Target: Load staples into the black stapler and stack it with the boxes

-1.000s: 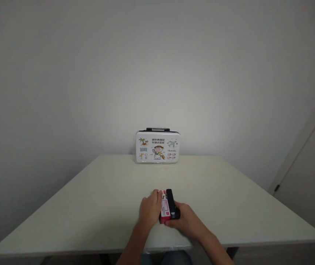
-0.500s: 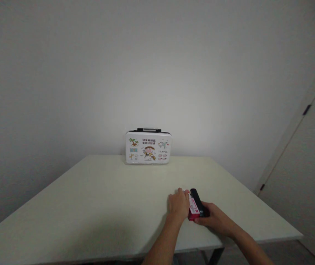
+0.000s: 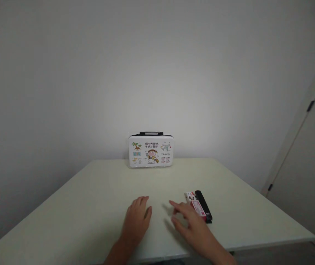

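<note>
My left hand [image 3: 135, 220] is over the near middle of the table, its fingers stretched forward and the thumb apart, with nothing in it. To its right, my right hand [image 3: 192, 225] is also empty, index finger pointing out and thumb spread from it. A small red and white printed box [image 3: 197, 207] lies just beyond my right hand, which hides part of its near left side. Against the box's right side rests a long black object [image 3: 203, 204], which looks like a stapler.
A white carry case [image 3: 151, 151] with cartoon prints and a black handle stands upright at the back of the pale table [image 3: 104, 184], near the grey wall [image 3: 157, 73]. A door [image 3: 311, 158] with dark hinges is on the right.
Both hands have let go of the box and the black object and moved left. Those two things now lie side by side on the table. The view has shifted slightly.
</note>
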{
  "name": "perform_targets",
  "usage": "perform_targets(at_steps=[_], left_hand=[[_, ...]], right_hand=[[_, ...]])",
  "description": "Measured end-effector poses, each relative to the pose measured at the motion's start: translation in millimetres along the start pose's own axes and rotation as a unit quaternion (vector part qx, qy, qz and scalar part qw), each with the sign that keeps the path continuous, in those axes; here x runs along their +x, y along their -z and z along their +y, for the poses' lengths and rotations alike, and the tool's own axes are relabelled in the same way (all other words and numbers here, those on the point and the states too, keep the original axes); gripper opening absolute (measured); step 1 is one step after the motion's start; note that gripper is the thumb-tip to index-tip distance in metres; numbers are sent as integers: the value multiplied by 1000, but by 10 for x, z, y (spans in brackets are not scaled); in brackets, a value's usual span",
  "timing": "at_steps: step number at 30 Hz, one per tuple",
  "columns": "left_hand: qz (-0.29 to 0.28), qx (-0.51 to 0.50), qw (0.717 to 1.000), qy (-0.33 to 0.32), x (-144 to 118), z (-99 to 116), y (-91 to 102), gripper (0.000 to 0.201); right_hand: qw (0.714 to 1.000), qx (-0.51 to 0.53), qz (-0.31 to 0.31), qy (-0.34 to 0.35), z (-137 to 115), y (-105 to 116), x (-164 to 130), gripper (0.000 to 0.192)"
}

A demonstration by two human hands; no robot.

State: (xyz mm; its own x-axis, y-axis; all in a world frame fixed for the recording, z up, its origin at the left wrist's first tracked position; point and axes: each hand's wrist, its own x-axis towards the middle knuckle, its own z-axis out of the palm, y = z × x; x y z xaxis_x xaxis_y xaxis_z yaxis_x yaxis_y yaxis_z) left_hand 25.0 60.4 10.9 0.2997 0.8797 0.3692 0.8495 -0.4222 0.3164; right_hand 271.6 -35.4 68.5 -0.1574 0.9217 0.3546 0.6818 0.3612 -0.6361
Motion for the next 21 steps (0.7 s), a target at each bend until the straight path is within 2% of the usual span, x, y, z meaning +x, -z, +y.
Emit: perform_targets(at_steps=[2, 4, 7, 13, 21], left_hand=[[18, 66, 997, -29, -255, -302, 19, 53], [17, 117, 992, -32, -471, -512, 32, 56], [-4, 154, 988, -31, -656, -619, 69, 58], [-1, 171, 985, -26, -679, -519, 134, 57], [-3, 164, 986, -23, -696, -501, 157, 57]], right_hand=[[998, -37, -52, 7, -203, -411, 63, 59], [992, -94, -81, -22, -279, -741, 102, 59], [984, -155, -70, -52, -260, -1009, 120, 56], [980, -176, -74, -51, -213, -1028, 126, 57], [978, -190, -70, -51, -211, -1032, 106, 57]])
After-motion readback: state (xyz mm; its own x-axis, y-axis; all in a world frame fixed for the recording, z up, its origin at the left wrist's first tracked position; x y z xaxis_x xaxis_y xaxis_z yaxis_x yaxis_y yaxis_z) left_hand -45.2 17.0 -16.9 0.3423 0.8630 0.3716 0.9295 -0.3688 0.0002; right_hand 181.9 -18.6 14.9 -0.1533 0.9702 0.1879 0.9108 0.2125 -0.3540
